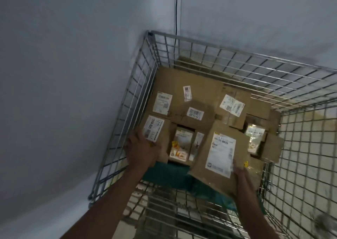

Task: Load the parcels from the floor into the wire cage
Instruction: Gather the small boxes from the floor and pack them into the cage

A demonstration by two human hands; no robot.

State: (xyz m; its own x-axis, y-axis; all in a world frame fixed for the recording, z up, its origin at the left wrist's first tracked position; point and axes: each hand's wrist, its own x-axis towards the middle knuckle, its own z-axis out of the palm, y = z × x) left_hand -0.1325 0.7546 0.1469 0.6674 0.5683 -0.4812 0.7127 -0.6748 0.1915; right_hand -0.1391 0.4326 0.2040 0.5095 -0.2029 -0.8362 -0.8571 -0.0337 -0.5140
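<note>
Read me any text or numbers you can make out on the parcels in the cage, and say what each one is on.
"B3S-9I", seen upside down and only roughly legible: white barcode sticker on the big flat carton.
Large digits on the label of the box under the left hand: too blurred.
Label on the parcel at the right hand: unreadable.

A plain, pale grey-blue painted wall [73,74] fills the left and top of the view, meeting a second wall at a corner. A thin black cable [176,10] hangs straight down that corner. The light is dim and cool.
</note>
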